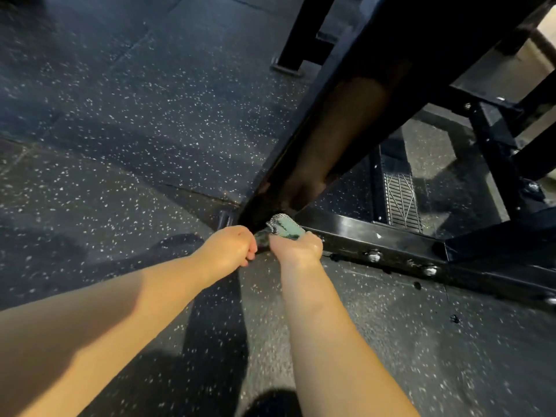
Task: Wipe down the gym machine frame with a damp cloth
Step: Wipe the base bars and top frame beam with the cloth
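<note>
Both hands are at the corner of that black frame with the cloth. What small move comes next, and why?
Probably a slide of the cloth rightward along the low bar, toward its bolts. The right hand grips the cloth at the corner where the slanted beam meets that bar, the left hand seems to hold its other end, and the bar runs on to the right.

No text, label, brand, number or sign is legible on the black machine frame (pixel 382 236), the green cloth (pixel 284 228) at its corner, or the speckled floor (pixel 120 130) around it.
</note>
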Tool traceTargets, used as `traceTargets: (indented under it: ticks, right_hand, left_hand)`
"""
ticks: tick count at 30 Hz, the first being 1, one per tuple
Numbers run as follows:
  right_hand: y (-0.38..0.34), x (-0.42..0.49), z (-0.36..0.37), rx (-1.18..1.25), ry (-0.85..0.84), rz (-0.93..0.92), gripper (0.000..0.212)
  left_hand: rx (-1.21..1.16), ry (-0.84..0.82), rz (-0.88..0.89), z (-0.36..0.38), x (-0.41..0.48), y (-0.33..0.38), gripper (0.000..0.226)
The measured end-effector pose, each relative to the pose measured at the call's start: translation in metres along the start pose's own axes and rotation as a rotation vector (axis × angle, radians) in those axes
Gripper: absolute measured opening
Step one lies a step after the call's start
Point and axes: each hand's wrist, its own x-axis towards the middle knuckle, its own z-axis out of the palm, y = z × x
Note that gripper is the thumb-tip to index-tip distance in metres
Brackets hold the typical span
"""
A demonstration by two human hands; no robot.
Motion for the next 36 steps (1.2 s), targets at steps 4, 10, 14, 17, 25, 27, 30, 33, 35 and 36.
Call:
traceTargets:
  ticks: [4,10,14,17,25,27,30,33,35,36]
  right_hand:
    - [-0.024,0.002,-0.058,0.412,0.136,-0.133,0.030]
    - [-0.044,0.038,-0.116,-0.381,0.431,-0.840,0.046]
    - [-0.033,0.071,-0.108,-1.294,0.419,-0.944,0.053]
    - [-0.023,0.066,-0.072,-1.490,0.261,-1.121,0.060]
    - [-0.053,0.079,-0.114,-1.761,-0.120,-1.183,0.068]
    - [-0.075,0.100,-0.174,-1.755,0.079,-1.098,0.069]
    - [-0.096,0.108,-0.218,-1.782,0.274,-0.821,0.060]
    - [-0.071,0.092,-0.179,-1.699,0.265,-0.920,0.064]
    - [-0.047,0.075,-0.143,-1.671,0.094,-1.037,0.060]
    - [-0.039,0.068,-0.132,-1.692,0.003,-1.058,0.058]
  left_hand:
    - [0.110,0.002,0.155,0.015,0.001,0.001,0.020]
    - [0.391,-0.092,0.503,0.040,-0.006,0.007,0.030]
    - [0.459,-0.018,0.612,0.048,-0.007,0.009,0.029]
    - [0.489,0.088,0.715,0.053,-0.004,0.003,0.025]
    - [0.683,0.311,0.992,0.073,0.009,0.007,0.035]
    - [0.749,0.281,0.963,0.085,0.012,0.009,0.032]
    - [0.848,0.257,0.902,0.096,0.017,0.015,0.037]
    - [0.938,0.285,0.800,0.100,0.021,0.020,0.049]
    - [0.949,0.346,0.766,0.104,0.022,0.019,0.052]
    - [0.950,0.370,0.756,0.105,0.023,0.018,0.052]
